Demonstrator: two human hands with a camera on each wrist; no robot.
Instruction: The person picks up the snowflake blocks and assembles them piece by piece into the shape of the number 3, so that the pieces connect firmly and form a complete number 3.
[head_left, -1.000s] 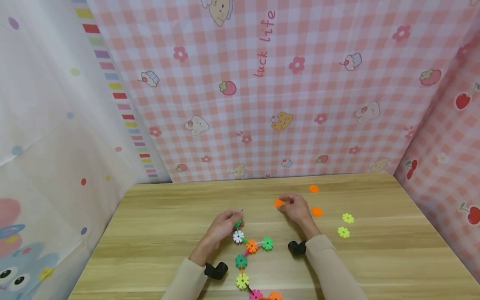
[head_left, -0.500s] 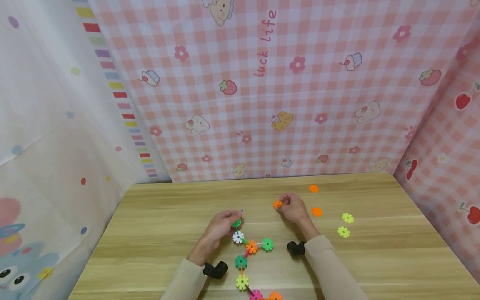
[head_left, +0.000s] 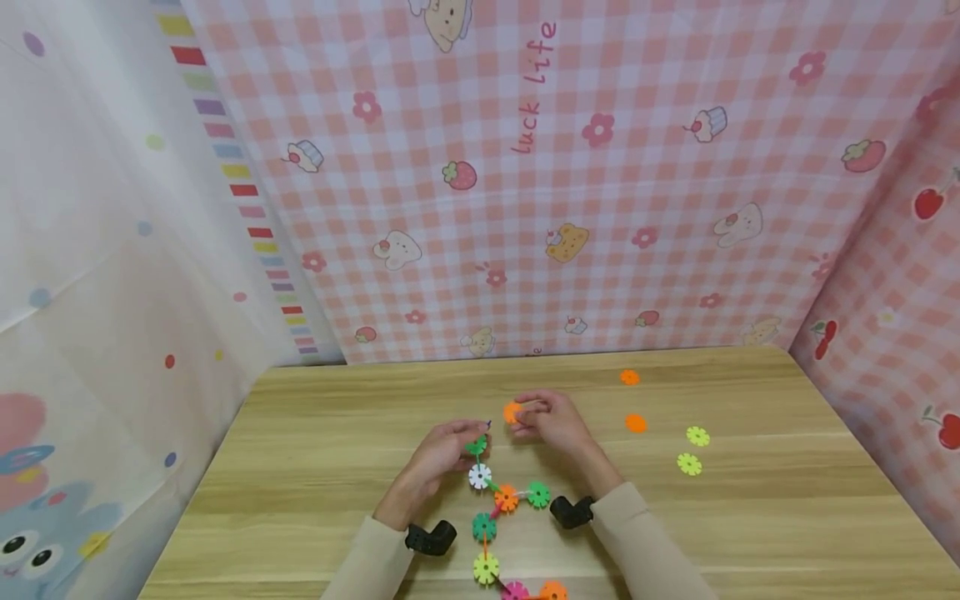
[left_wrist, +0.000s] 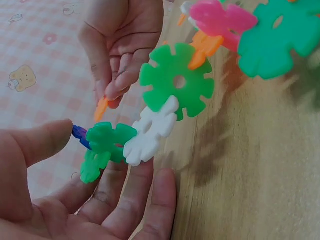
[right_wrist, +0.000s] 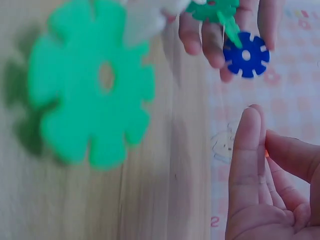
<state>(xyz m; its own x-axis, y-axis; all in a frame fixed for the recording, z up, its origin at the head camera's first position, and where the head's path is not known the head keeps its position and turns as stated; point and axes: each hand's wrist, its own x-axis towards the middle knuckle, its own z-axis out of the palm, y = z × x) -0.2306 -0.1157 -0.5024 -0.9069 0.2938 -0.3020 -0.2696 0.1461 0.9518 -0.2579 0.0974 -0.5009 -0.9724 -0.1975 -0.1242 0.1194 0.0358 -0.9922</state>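
A chain of notched plastic snowflake discs in several colours runs down the middle of the table. At its far end my left hand (head_left: 441, 454) pinches a blue disc (right_wrist: 252, 59) and the green discs (left_wrist: 110, 137) joined to it. A white disc (head_left: 480, 477) follows on the chain. My right hand (head_left: 558, 427) pinches a loose orange disc (head_left: 512, 412) between thumb and fingers, just right of the left hand and apart from the chain. In the right wrist view, the fingers almost wholly hide that orange disc.
Two orange discs, the nearer one (head_left: 636, 423) among them, lie right of the right hand. Two yellow-green discs (head_left: 689, 464) lie farther right on the wooden table (head_left: 787, 517). A pink checked cloth (head_left: 525, 208) hangs behind the table.
My right hand has moved left with the orange disc, closer to the left hand. The orange disc turned in its fingers on the way. My left hand has stayed almost still.
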